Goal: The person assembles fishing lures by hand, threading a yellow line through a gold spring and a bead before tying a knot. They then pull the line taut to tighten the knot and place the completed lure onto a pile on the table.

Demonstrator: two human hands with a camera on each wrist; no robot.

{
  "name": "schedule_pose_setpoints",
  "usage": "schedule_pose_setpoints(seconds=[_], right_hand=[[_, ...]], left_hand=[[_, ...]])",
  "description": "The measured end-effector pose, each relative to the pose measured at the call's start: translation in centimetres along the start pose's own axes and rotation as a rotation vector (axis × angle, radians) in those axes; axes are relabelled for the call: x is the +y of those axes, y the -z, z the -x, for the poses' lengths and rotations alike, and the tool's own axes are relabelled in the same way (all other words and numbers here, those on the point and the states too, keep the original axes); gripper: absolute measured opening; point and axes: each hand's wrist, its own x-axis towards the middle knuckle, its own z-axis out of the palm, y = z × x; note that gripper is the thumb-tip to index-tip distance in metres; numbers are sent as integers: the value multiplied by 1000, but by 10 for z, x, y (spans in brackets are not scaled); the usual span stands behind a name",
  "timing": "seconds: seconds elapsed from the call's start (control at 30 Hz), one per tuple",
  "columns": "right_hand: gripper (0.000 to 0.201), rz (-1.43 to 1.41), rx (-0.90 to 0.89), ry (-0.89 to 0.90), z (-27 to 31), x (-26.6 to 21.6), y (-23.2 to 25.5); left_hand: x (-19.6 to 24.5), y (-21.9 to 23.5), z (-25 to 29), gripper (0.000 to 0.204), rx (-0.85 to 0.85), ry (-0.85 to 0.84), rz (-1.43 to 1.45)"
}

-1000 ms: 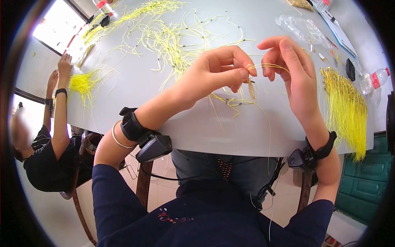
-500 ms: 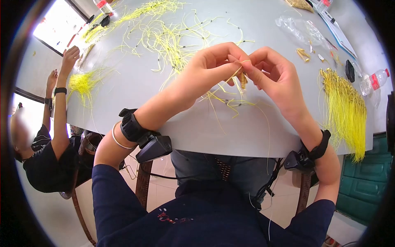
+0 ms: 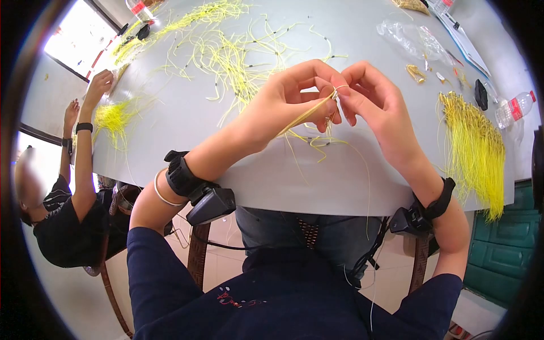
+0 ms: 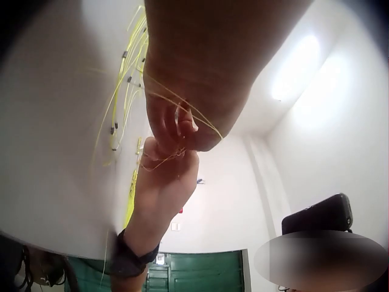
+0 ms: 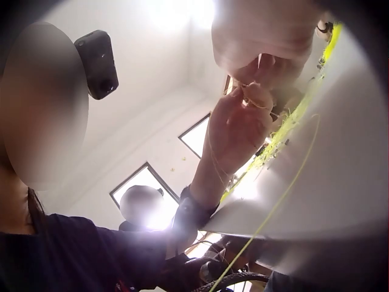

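My left hand [image 3: 294, 105] pinches a thin yellow cord [image 3: 306, 115] between thumb and index finger. The cord runs back along the thumb, and in the left wrist view a strand of cord [image 4: 206, 121] crosses that hand. My right hand [image 3: 379, 107] meets it fingertip to fingertip and pinches the cord near a small pale knot or loop [image 3: 335, 94]. Below the left fingers hangs a small gold coil [image 3: 329, 123], mostly hidden by them. In the right wrist view the left hand [image 5: 240, 134] reaches up to the right fingers.
Loose yellow cords [image 3: 241, 71] with dark bits spread over the grey table [image 3: 294, 184]. A bundle of gold-topped yellow strands [image 3: 473, 150] lies at right, by a bottle [image 3: 515, 109] and a plastic bag [image 3: 411, 39]. Another person [image 3: 68, 221] sits at left near a yellow bunch [image 3: 113, 117].
My right hand has moved left to meet the left fingertips. The cord, stretched between the hands before, now lies back along the left thumb. The gold coil has become mostly hidden.
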Motion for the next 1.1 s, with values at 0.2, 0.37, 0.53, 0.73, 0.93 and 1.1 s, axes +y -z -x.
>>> schedule_pose_setpoints(seconds=[0.2, 0.37, 0.53, 0.73, 0.93, 1.1], right_hand=[[7, -410, -109, -269, 1, -3, 3], [10, -420, -124, -256, 2, -3, 1], [15, -345, -125, -168, 1, -1, 1], [17, -222, -121, -107, -1, 4, 3], [14, -112, -129, -31, -1, 1, 4], [13, -175, -178, -59, 0, -2, 4]], left_hand=[[-1, 1, 1, 18, -40, 45, 134], [-1, 1, 0, 15, -57, 25, 134], [0, 3, 1, 15, -60, 33, 148], [0, 3, 1, 16, -76, 38, 197], [-3, 4, 0, 10, -100, 51, 148], [1, 2, 1, 7, -85, 87, 257]])
